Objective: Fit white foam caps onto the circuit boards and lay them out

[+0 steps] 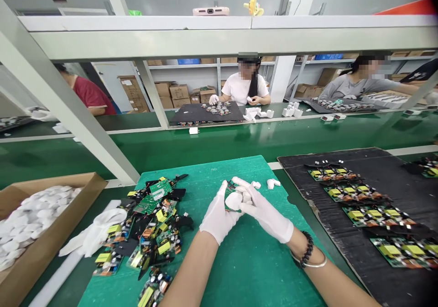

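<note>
Both my hands wear white gloves and meet over a green mat [249, 270]. My left hand [216, 218] is closed around a green circuit board [229, 189], most of which is hidden. Over the board lies a rounded white piece [233, 200]. My right hand [265, 211] reaches in from the other side, its fingers bent around several small white pieces [247, 195] at the board. More loose white pieces [273, 184] lie just beyond my right hand. Left of my hands is a heap of circuit boards [160, 225] with yellow parts and black pieces.
A cardboard box [51, 247] of white pieces stands at the left, beside spare white gloves [99, 231]. On the right, a black board [328, 234] carries rows of circuit boards [372, 215]. A metal frame [219, 42] crosses ahead; several people sit beyond the green belt [222, 143].
</note>
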Motion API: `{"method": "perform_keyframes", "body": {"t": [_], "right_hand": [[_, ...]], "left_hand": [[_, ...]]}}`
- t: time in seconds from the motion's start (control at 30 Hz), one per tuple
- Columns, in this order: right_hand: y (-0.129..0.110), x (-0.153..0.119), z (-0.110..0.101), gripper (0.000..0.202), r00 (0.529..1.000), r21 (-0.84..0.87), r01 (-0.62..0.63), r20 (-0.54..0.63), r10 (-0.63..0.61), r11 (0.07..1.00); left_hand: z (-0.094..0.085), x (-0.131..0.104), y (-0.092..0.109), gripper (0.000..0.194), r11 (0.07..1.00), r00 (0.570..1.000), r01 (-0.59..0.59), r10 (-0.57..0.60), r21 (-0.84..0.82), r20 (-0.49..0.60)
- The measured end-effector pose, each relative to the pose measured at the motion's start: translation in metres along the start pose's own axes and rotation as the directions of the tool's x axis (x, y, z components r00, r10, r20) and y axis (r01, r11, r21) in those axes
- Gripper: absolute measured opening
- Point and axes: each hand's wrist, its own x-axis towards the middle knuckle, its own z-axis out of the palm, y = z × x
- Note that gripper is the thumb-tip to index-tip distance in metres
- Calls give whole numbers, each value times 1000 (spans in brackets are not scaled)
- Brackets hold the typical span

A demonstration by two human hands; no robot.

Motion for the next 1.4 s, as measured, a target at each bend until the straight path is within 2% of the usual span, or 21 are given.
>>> {"method": "perform_keyframes", "body": {"t": [0.07, 0.2, 0.33, 0.43, 0.57, 0.73, 0.83, 1.0, 1.13, 1.23, 1.3, 1.4], "right_hand": [[1, 0, 2, 52, 1000, 45, 12, -12, -12, 999], [2, 0, 5, 46, 992, 19, 52, -117, -50, 998], [0, -1, 4, 51, 999, 90, 22, -38, -19, 996], [0, -1, 4, 58, 999, -16, -12, -49, 12, 1000], [1, -1, 6, 58, 995, -171, 4, -99, -21, 985], [-3, -2, 5, 59, 997, -205, 4, -76, -20, 979], [-4, -3, 3, 57, 996, -257, 6, -83, -29, 966], [-5, -4, -4, 62, 999, -214, -2, 32, 10, 977], [-5, -2, -4, 59, 1000, -158, 4, 16, -2, 987], [-6, 0, -2, 51, 999, -47, 41, 21, -40, 998], [-7, 1, -1, 39, 998, 21, 52, -41, -52, 998], [-9, 1, 3, 27, 987, 91, -5, -157, 19, 996]], "left_hand": [[-1, 1, 0, 35, 1000, 1000, -22, 22, -4, -1], [1, 0, 0, 34, 999, 998, -39, 40, 28, -55], [1, 1, 0, 30, 999, 996, -40, 40, -1, -84], [-3, 3, -1, 33, 999, 997, -48, 47, -1, -60], [-4, 2, -3, 35, 998, 999, -48, 47, -50, -17], [2, -3, -3, 28, 995, 990, -86, 80, -52, -112], [1, -2, -4, 27, 994, 990, -101, 95, -51, -103], [-1, 2, -6, 25, 989, 996, -73, 64, -131, -67], [3, 1, -4, 29, 989, 994, -49, 34, -137, -108], [5, -2, -6, 41, 997, 998, -23, 18, -76, -68], [7, -5, -9, 46, 997, 997, -62, 64, 55, -41], [9, -9, -16, 47, 968, 991, -123, 132, 218, -27]]}}
